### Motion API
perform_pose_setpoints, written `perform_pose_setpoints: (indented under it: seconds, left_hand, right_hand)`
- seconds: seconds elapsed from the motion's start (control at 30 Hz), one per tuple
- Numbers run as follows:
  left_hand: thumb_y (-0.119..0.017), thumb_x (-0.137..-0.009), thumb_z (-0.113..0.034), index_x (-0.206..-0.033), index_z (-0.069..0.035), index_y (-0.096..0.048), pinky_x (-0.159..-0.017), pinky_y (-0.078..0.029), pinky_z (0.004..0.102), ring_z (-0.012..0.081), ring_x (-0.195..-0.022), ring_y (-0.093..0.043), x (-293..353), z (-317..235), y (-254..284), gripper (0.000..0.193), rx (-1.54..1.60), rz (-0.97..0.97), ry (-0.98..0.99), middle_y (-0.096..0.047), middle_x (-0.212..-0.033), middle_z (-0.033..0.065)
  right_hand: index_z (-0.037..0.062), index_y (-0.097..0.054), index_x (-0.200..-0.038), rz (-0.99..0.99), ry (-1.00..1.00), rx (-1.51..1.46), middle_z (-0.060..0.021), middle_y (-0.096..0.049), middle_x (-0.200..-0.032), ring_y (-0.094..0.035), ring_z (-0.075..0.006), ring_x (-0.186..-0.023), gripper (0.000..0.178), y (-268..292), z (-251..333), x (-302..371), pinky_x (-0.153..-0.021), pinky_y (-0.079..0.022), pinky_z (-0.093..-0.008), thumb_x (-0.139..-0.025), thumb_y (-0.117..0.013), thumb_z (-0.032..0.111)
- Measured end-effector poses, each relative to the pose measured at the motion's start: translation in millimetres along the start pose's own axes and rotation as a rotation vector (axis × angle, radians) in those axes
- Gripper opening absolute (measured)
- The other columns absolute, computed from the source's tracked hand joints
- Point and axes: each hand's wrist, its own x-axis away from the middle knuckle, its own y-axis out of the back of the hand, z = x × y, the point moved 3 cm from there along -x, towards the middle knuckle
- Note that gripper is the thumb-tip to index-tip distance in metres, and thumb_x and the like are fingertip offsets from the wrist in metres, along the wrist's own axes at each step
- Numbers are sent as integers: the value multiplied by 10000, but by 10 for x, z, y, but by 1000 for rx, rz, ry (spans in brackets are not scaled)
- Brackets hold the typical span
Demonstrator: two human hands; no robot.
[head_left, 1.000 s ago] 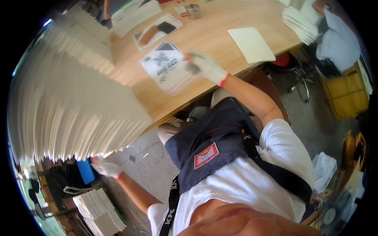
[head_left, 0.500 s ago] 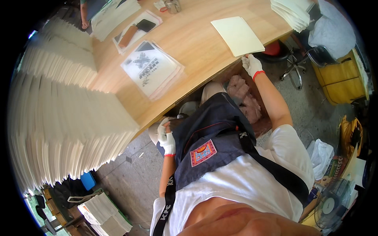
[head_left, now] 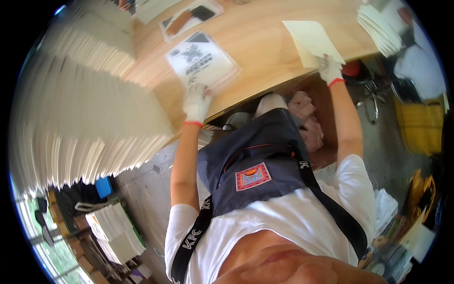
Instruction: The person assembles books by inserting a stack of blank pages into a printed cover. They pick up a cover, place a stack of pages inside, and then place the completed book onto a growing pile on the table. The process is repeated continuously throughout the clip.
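Note:
My left hand [head_left: 196, 102], in a white glove with a red cuff, reaches over the table's near edge. Its fingers stretch to the lower corner of a small pile of white printed plastic sheets [head_left: 201, 61]; whether they grip it is blurred. To the right, my gloved right hand [head_left: 331, 70] pinches the near right corner of a cream paper sheet [head_left: 314, 40]. That sheet is slightly bowed, with another cream layer under its left side.
Tall stacks of cream paper [head_left: 90, 104] line the table's left side. A brown-handled tool with a black pad [head_left: 191, 18] lies farther back. More folded paper [head_left: 378, 31] fans out at the right end. Below the edge, an open box holds pink crumpled material [head_left: 307, 123].
My left hand has risen from beside my lap to the printed sheets. My right hand has moved from the table edge onto the cream sheet's corner. The view has shifted.

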Motion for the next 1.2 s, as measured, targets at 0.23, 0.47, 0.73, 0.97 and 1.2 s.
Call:
perform_pose_setpoints:
  seconds: [0.23, 0.47, 0.73, 0.97, 1.2]
  left_hand:
    - [-577, -731, -107, -970, -165, -534, -750, -459, 423, 267, -938, -538, -188, 314, -68, 250, -126, 314, 124, -552, -1022, 60]
    - [-551, -703, -48, -966, -169, -537, -768, -459, 404, 261, -963, -529, -193, 524, -146, 289, -39, 247, 153, -548, -1027, 51]
    - [-498, -731, -35, -909, -156, -605, -767, -446, 358, 244, -887, -542, -44, 623, -51, 240, -51, 45, 246, -577, -977, 25]
    - [-451, -730, 66, -917, -75, -606, -620, -429, 279, 192, -645, -518, -86, 491, 102, 281, 595, 21, 226, -576, -812, 75]
    - [-442, -816, 58, -1138, -73, -516, -632, -458, 270, 150, -716, -561, 441, 298, -260, 355, 683, -452, 329, -608, -911, 53]
  right_hand:
    - [18, -475, -996, 5, 54, 203, -125, -565, -970, -514, -162, -640, 161, -475, 266, 511, -475, -397, -219, -846, -488, 75]
    - [-23, -460, -1164, 420, -499, 213, -139, -574, -1072, -593, -228, -934, 375, -928, -324, 1787, -773, -512, -347, -799, -506, 45]
    - [73, -508, -1053, 237, -547, 33, -30, -599, -848, -533, -83, -519, 226, -771, -1334, 2194, -343, -351, -175, -829, -534, 89]
    - [106, -496, -1056, 256, -688, -175, -48, -594, -842, -538, -110, -530, 186, -847, -1442, 2276, -374, -386, -198, -871, -507, 86]
    - [62, -425, -1112, 376, -658, -128, -107, -583, -830, -574, -178, -577, 237, -1131, -1388, 2710, -470, -471, -281, -882, -481, 78]
